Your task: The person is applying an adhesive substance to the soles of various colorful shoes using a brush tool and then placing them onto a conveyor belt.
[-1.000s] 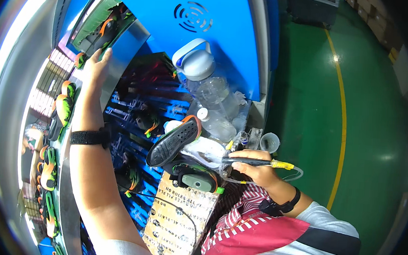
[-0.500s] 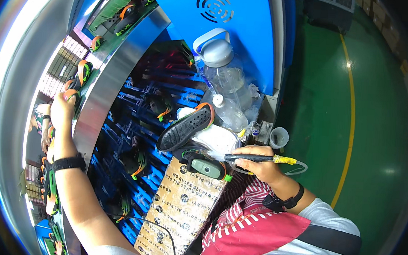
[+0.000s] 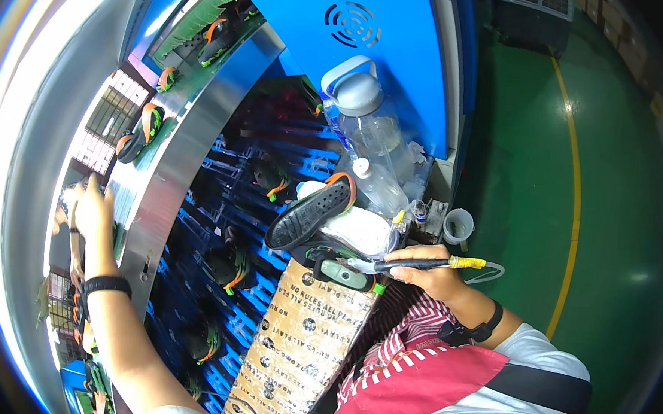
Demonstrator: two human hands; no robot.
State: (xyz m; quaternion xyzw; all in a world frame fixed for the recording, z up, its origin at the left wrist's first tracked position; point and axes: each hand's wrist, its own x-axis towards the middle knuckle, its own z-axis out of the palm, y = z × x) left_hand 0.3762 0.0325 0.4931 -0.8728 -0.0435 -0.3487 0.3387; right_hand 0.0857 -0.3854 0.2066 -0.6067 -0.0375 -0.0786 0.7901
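Observation:
My left hand reaches over the conveyor on the left, fingers stretched out and apart, with nothing seen in them. Beyond it on the belt lies a pair of black sandals with orange and green straps. In my right hand is a black pen-like glue brush with yellow tape and a clear hose at its rear. Its pale tip points left, close above a grey-green oval device with a lens. A black clog with a perforated footbed and orange strap leans against a white pad.
A brown taped carton stands before me. Blue racks bearing more sandals lie between it and the steel conveyor edge. Behind are a large clear bottle, a smaller bottle and a white cup. A blue cabinet rises beyond.
My left hand has let go of the sandal on the belt and drawn back nearer to me. My right hand still holds the brush. The whole view has shifted slightly.

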